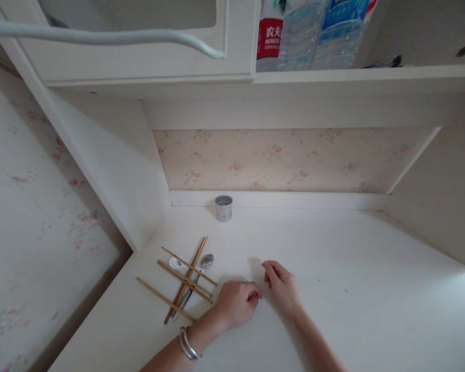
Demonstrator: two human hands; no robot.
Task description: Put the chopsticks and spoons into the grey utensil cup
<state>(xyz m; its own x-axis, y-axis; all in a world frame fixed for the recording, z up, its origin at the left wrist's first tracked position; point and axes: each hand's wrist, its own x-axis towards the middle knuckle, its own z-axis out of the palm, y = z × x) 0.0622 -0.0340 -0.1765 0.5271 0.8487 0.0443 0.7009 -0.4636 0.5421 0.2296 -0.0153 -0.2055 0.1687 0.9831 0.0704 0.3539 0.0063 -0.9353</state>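
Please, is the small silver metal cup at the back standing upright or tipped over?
Upright: the small silver perforated metal cup shows its round opening facing up, and its base rests on the white tabletop.

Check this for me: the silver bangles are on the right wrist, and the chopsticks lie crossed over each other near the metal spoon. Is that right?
Not quite. The head view shows the silver bangles on the wrist of the left hand; the chopsticks do lie crossed over each other near the metal spoon.
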